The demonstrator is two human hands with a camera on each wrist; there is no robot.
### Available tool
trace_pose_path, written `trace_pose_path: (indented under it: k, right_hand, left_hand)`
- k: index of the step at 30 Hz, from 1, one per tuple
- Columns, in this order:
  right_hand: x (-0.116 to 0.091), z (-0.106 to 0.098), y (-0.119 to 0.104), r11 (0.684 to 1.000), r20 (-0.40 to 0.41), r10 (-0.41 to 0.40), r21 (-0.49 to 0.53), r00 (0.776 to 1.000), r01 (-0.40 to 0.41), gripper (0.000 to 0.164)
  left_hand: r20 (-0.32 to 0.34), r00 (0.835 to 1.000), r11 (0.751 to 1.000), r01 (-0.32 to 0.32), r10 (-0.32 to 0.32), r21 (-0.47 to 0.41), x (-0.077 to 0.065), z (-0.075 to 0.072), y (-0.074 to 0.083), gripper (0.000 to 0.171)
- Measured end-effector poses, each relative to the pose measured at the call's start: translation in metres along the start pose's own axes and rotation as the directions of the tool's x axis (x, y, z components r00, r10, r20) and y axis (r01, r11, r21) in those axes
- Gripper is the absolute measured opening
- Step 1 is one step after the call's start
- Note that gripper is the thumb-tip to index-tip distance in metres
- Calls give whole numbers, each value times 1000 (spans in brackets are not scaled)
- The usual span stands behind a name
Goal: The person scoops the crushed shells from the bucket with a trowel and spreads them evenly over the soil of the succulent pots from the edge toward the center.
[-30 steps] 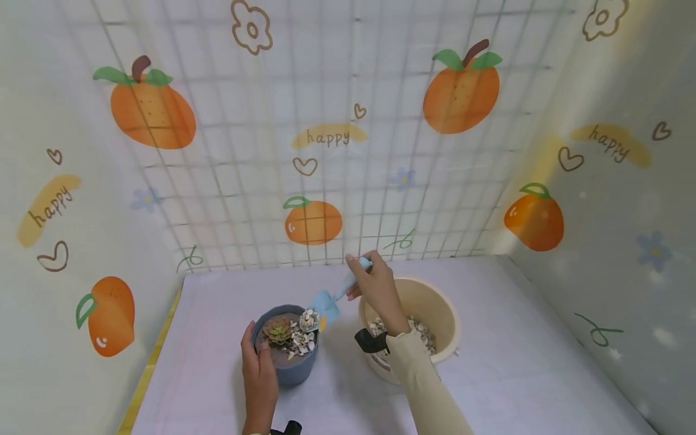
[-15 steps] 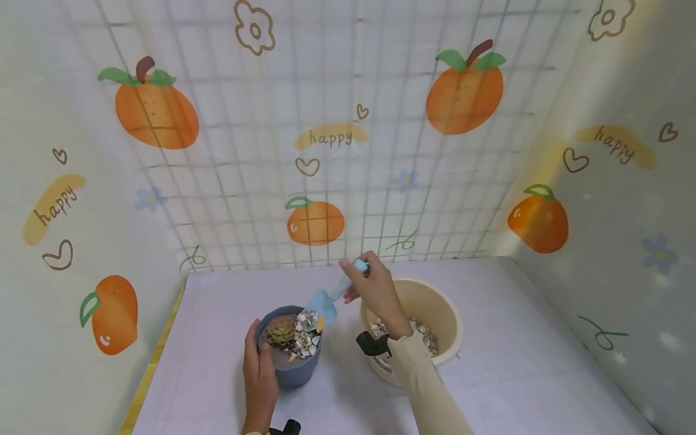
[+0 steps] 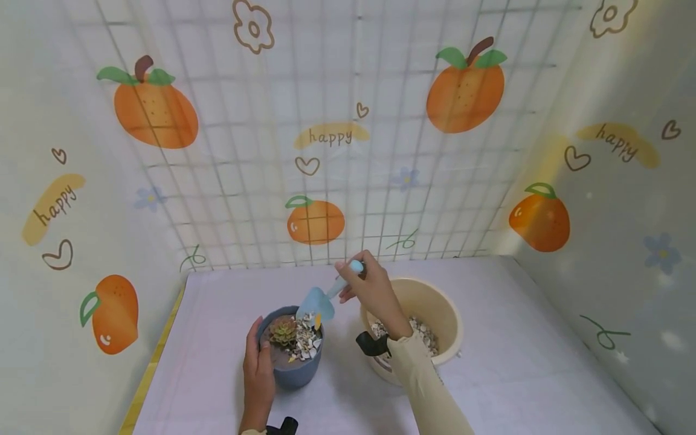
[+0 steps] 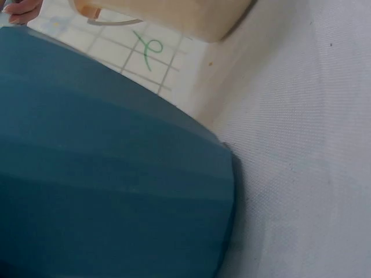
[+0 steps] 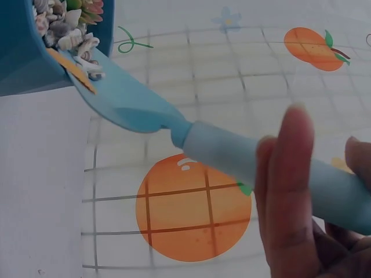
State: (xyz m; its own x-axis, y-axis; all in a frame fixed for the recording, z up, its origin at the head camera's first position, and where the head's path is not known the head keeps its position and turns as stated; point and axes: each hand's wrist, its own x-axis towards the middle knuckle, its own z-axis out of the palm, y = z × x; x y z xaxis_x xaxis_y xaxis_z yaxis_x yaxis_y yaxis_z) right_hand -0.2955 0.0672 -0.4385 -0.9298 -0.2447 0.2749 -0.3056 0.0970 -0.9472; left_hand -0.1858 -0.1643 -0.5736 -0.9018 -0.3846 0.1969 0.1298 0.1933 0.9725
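In the head view my left hand [image 3: 258, 368] grips the left side of a blue flowerpot [image 3: 296, 376], its thumb by the rim. A small green and reddish succulent [image 3: 283, 332] grows there in brown soil, with pale shells and pebbles [image 3: 306, 343] on its right. My right hand [image 3: 372, 287] holds a light blue trowel [image 5: 226, 147] by the handle. The trowel's blade tilts down over the pot's right rim, as the right wrist view confirms. Several shells and an orange-yellow sliver [image 5: 72, 69] lie at its tip. The pot's wall fills much of the left wrist view, hiding my left fingers.
A cream bucket [image 3: 447, 308] with more shells inside stands right of the pot, partly behind my right forearm. White cloth covers the table [image 3: 522, 362]. A printed curtain [image 3: 244, 181] over a wire grid closes off the back.
The trowel has shifted left and its blade has tipped over the pot. The mound of shells on it has slid down among those beside the succulent. My left hand stays on the pot.
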Motion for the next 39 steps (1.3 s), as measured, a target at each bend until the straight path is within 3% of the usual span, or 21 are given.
trace_pose_path:
  k: [8,14,25,29,34,39]
  right_hand:
    - [-2,0,-5,998,26,-62,17,998,62,27]
    - [-1,0,-1,993,-25,-118,26,993,119,25]
    - [-1,-2,1,985,-122,-167,27,978,172,28]
    - [-3,-2,2,985,-141,-155,49,978,163,28]
    - [-3,-5,-1,977,-159,-175,97,972,192,27]
    - [-8,-26,-11,964,-250,-209,112,945,243,25]
  left_hand:
    - [35,999,1000,4,-3,-12,1,-3,0,49]
    - [48,999,1000,18,-18,-15,2,-3,1,49]
    - [62,998,999,-16,18,-35,2,-4,1,48]
    - [65,998,998,-20,16,53,-1,-7,5,48]
    - [-3,997,976,-72,74,204,-6,-10,18,50]
    - [8,982,964,-188,190,189,-6,-3,49,50]
